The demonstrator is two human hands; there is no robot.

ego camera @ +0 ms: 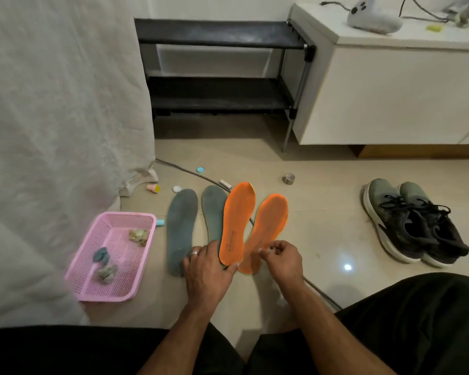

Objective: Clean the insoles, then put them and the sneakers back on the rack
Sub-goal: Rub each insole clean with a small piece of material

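Two grey-green insoles (181,226) (214,212) and two orange insoles (237,223) (268,228) lie side by side on the tiled floor. The left orange insole overlaps the second grey one. My left hand (210,269) rests over the heel ends of the grey and left orange insoles, fingers fairly straight. My right hand (283,259) hovers at the heel of the right orange insole with fingers curled; whether it holds anything is unclear. A pair of grey-and-black sneakers (414,223) stands on the floor at the right. The black two-shelf rack (220,69) stands against the far wall.
A pink mesh basket (87,274) with crumpled cloths sits at the left by a white draped sheet (60,131). A white cabinet (390,90) stands right of the rack. A cable (190,171), small caps and a tape roll (289,179) lie on the floor.
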